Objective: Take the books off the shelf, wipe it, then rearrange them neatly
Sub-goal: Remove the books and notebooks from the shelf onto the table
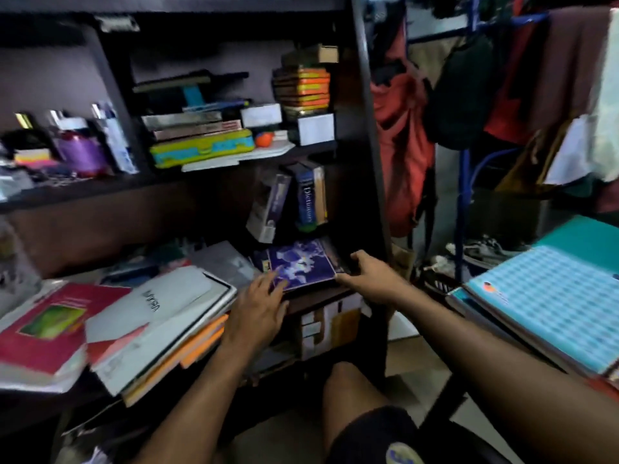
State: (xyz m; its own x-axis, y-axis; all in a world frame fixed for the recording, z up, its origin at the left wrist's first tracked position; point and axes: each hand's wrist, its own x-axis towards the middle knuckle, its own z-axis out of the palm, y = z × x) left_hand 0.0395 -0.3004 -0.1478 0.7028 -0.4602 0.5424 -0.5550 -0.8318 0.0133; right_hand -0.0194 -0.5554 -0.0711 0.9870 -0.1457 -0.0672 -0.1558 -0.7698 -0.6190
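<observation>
A purple-covered book (303,264) lies flat on the dark shelf (315,294), between both hands. The left hand (259,308) rests open with fingers on its near-left corner; the right hand (370,276) grips its right edge. Behind it a blue dictionary (306,199) stands leaning. Loose books (157,316) are piled just left.

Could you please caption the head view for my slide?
Both hands, left hand and right hand, grasp a purple book lying on the shelf.

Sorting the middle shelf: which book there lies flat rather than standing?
The purple book, flat under both hands; the dictionary and its neighbour stand behind.
</observation>
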